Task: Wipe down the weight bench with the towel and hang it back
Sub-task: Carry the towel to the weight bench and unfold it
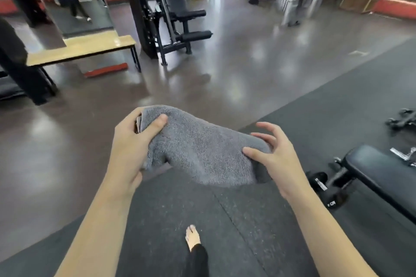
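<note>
A grey terry towel (202, 148) hangs in the air in front of me, stretched between both hands above the floor. My left hand (130, 141) grips its bunched left end, thumb on top. My right hand (274, 153) pinches the right end with the thumb, the other fingers spread loosely. The black padded weight bench (380, 171) lies low at the right edge, apart from the towel and both hands.
A dumbbell marked 15 (326, 189) lies under the bench's end, more dumbbells (403, 117) sit farther right. A wooden bench (83, 47) and a black exercise machine (171, 18) stand ahead on the left. My bare foot (192, 237) is on the black mat (247, 220).
</note>
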The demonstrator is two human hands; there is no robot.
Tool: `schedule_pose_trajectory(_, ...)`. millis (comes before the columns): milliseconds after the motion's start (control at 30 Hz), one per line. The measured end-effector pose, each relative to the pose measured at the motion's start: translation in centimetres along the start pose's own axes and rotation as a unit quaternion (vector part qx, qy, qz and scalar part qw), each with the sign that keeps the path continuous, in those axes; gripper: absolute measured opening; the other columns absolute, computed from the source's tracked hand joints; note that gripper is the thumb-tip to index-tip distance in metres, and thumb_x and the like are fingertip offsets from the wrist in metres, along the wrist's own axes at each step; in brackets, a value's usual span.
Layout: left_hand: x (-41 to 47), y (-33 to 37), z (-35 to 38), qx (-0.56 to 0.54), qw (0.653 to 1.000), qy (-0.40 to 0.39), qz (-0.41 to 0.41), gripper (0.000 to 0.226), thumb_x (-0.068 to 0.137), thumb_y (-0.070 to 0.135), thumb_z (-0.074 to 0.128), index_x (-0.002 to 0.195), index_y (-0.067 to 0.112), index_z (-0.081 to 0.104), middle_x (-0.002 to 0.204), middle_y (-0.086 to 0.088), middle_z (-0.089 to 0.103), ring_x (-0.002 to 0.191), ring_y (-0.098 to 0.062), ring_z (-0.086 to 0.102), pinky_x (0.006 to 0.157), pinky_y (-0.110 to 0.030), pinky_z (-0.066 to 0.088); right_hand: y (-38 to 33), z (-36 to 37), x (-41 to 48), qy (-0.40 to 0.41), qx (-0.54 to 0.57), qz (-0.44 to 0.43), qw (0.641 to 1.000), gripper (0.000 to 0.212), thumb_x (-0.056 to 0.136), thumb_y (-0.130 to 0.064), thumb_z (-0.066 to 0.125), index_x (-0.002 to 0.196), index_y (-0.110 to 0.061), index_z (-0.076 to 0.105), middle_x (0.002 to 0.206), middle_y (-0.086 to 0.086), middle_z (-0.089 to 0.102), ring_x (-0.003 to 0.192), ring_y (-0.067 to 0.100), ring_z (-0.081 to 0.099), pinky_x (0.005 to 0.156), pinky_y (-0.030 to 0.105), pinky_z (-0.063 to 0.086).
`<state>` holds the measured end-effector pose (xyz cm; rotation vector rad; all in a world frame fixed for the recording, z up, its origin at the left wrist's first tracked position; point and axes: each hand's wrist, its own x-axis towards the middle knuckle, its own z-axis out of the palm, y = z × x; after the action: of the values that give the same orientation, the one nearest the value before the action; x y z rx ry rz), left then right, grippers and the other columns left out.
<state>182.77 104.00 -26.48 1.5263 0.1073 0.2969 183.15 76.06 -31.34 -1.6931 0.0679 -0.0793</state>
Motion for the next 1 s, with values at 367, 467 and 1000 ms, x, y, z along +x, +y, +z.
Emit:
schedule_pose_trajectory(367, 27.8, 0.2, 21.9, -0.038, 0.972, -0.231, 0.016, 0.01, 0.091, 0.013, 0.073, 0.097, 0.021, 0.074, 0.086, 0.008, 0.076, 0.082, -0.005, 0.071, 0.069, -0.017, 0.055, 2.2, -4.1, 28.3, 0.073, -0.113, 0.04, 0.99, 0.028, 0.077, -0.009, 0.081, 0.1, -0.022, 0.071, 0.107, -0.008, 0.073, 0.103, 0.008, 0.064, 0.08, 0.016, 0.044)
schedule_pose_trajectory(467, 34.0, -0.7, 28.4, -0.028, 0.96, -0.276, 0.026, 0.009, 0.091, 0.015, 0.074, 0.097, 0.022, 0.075, 0.087, 0.008, 0.077, 0.083, -0.005, 0.071, 0.07, -0.017, 0.055, 2.7, -7.7, 34.4, 0.107, -0.108, 0.048, 0.987, 0.031, 0.077, -0.006, 0.08, 0.102, -0.021, 0.071, 0.107, -0.009, 0.072, 0.101, 0.006, 0.062, 0.082, 0.02, 0.042)
schedule_pose_trajectory(1000, 59.7, -6.0, 71.0, 0.028, 0.935, -0.348, 0.055, 0.013, 0.087, 0.015, 0.077, 0.095, 0.025, 0.076, 0.091, 0.004, 0.078, 0.083, -0.008, 0.071, 0.071, -0.019, 0.055, 2.5, -36.3, 68.1, 0.265, -0.119, 0.038, 0.956, 0.01, 0.096, -0.026, 0.066, 0.102, -0.021, 0.074, 0.114, -0.004, 0.07, 0.104, 0.013, 0.069, 0.087, 0.034, 0.056)
